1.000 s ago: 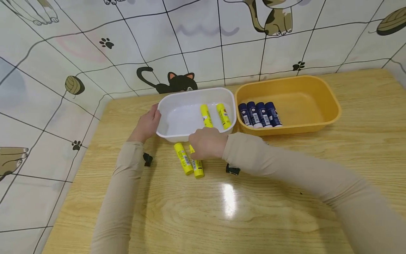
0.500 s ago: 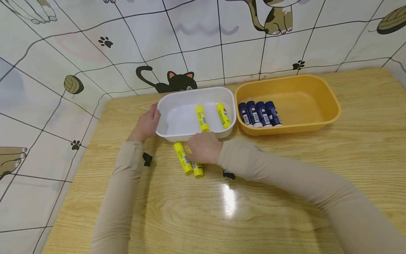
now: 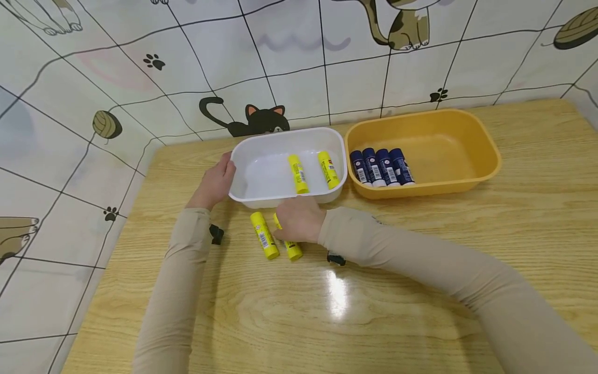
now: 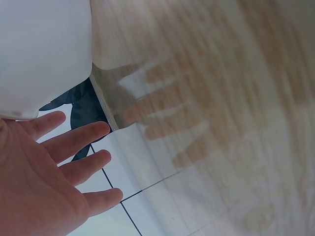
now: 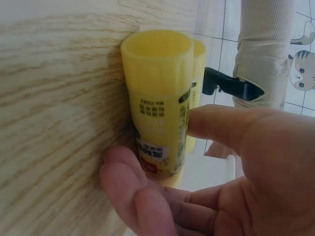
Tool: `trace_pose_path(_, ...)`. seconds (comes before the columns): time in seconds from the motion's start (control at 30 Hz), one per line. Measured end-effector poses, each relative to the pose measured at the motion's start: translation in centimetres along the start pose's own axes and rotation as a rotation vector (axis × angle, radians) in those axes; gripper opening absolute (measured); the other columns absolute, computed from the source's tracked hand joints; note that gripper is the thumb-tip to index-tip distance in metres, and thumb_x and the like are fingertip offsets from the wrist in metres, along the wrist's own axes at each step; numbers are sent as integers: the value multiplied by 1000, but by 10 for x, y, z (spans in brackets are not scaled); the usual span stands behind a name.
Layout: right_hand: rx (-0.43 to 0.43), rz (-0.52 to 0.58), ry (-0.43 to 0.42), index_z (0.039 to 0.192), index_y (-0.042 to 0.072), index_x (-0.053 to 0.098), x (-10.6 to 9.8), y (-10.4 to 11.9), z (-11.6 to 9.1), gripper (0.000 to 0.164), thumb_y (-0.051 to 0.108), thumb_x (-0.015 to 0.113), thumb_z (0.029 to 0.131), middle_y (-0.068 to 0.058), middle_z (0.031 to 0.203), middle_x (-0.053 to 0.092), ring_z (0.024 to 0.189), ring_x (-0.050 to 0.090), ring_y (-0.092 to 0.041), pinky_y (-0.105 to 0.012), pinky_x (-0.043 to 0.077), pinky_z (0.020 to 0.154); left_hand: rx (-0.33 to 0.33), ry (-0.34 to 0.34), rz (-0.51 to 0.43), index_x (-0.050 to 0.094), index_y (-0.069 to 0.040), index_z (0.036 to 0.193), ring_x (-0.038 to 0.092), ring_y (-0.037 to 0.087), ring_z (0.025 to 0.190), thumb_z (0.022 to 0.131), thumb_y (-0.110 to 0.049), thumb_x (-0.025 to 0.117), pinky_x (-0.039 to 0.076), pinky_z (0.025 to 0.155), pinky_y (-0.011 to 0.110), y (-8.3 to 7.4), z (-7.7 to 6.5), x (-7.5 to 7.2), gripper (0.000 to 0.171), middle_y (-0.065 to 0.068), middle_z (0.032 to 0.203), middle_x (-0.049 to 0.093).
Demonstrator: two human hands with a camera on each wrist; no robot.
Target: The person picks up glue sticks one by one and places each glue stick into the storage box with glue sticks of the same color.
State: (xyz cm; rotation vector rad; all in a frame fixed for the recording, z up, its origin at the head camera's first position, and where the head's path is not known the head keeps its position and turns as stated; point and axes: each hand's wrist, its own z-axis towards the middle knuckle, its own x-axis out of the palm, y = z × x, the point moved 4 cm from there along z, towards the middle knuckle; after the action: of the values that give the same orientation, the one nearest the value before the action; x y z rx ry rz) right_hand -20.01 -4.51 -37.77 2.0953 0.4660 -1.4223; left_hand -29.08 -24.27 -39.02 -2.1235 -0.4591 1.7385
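My right hand (image 3: 299, 219) is over the right one of two yellow glue sticks lying on the table in front of the white bin (image 3: 259, 176). In the right wrist view, thumb and forefinger close round this glue stick (image 5: 160, 93) from both sides. The other glue stick (image 3: 264, 236) lies just left of it, a small gap between them. At the bin's left end, my left hand (image 3: 215, 182) touches the wall; its fingers (image 4: 81, 135) are spread and straight in the left wrist view. Inside the bin lie two more yellow glue sticks (image 3: 298, 174).
A yellow-orange bin (image 3: 448, 161) adjoins the white bin on the right, with several dark blue glue sticks (image 3: 386, 167) side by side at its left end. Behind both bins rises a wall (image 3: 299, 98) with cat drawings; bare wooden tabletop (image 3: 261, 317) stretches toward me.
My right hand has shifted slightly left and toward me, onto the right glue stick. The left glue stick on the table has slid a little left, away from it. The left hand stays at the bin.
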Motion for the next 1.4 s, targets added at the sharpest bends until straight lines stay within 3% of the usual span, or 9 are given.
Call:
trace_pose_path(0.43,-6,14,6,61,17,50,2,-1,1,39,39,66,89,4,59,46,51,46,-9,-22,39,41,6,3,-14,21,-11,153,46,43,122,103,-35,15,37,102,53,-2,-2,0,56,25,147,37)
trace_pose_path(0.9,0,45,21,74,13,57,5,-3,0,31,40,64,89,2,67,53,50,51,-8,-20,42,43,-9,12,-22,19,-12,154,43,42,127,103,-38,15,35,104,54,-1,-1,0,57,23,150,34)
trace_pose_path(1.4,-20,114,-6,71,14,55,-7,-7,-18,31,38,65,88,3,60,53,45,49,-8,-20,37,40,18,-5,-26,22,-13,153,42,43,129,103,-39,15,33,105,55,1,-1,0,57,24,149,35)
